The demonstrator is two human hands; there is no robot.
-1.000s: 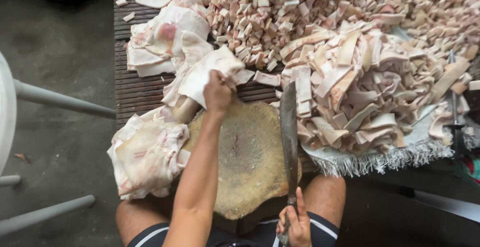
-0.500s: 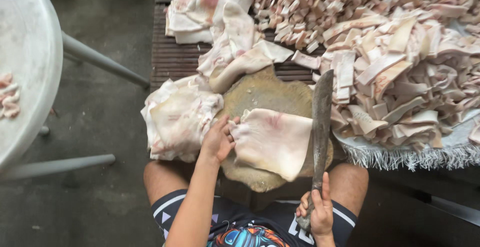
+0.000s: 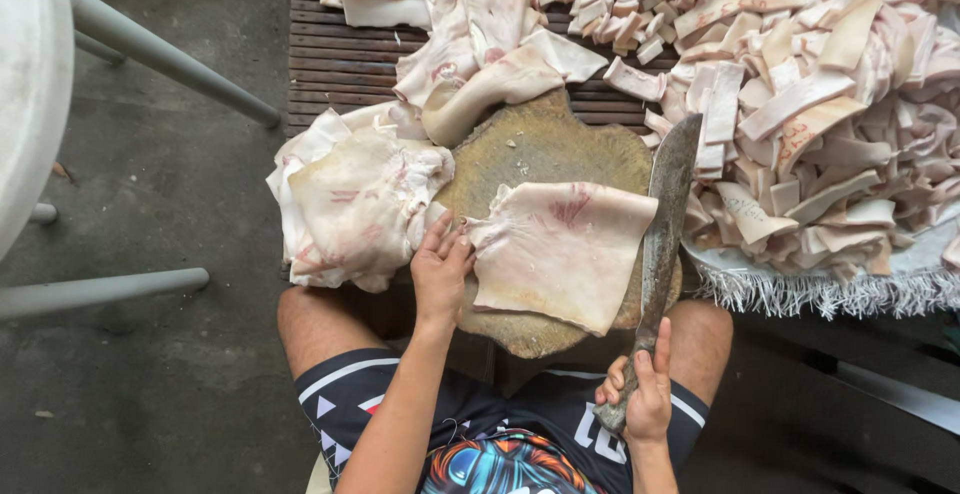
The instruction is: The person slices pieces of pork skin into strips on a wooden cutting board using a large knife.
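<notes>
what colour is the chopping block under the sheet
Mottled olive-brown block, seen best in the head view; the pale pinkish sheet covers part of it.

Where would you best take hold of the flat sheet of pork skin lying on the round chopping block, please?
Probably at its left edge, coming from the left. The sheet of pork skin lies flat on the chopping block, and that edge faces the left hand, whose fingertips already touch it. The opposite edge lies beside the cleaver held by the right hand, so fingers are safer away from it.

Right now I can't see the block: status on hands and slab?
Left hand flat on slab edge. Right hand gripping cleaver, blade resting beside slab on block. Nothing on slab.
</notes>
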